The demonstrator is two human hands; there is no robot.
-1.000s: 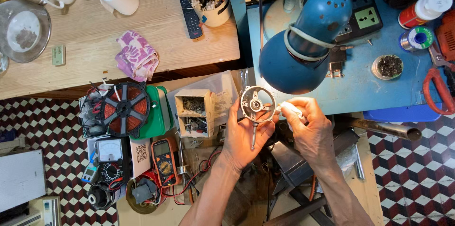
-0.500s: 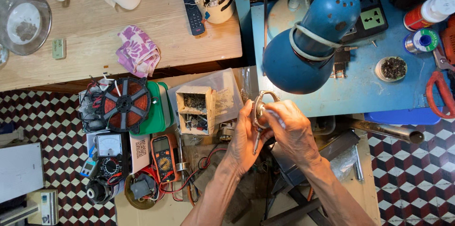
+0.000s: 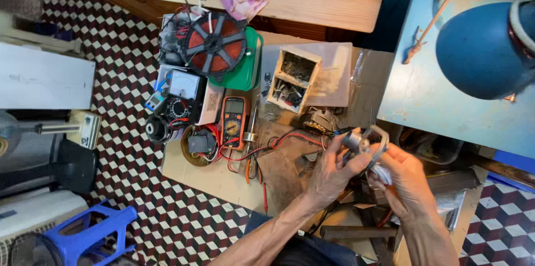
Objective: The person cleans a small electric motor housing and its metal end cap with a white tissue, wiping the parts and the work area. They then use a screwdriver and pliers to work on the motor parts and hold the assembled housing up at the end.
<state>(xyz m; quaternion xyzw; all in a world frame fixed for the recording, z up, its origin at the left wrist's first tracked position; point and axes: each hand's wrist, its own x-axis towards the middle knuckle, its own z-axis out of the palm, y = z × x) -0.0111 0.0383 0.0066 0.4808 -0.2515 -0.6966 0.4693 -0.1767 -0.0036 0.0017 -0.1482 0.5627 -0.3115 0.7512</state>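
Motor part [image 3: 365, 144]: round metal piece, just right of the orange multimeter [image 3: 233, 121].
Hands: your left hand [image 3: 331, 174] and right hand [image 3: 407, 179] both clasp it.
Risk: it could slip onto the cluttered board if you loosen either hold.

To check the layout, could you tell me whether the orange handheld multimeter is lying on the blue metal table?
No, the orange handheld multimeter lies on the low brown board, away from the blue metal table.

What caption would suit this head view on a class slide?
Both hands, left hand and right hand, hold a round metal motor part above a cluttered workbench.
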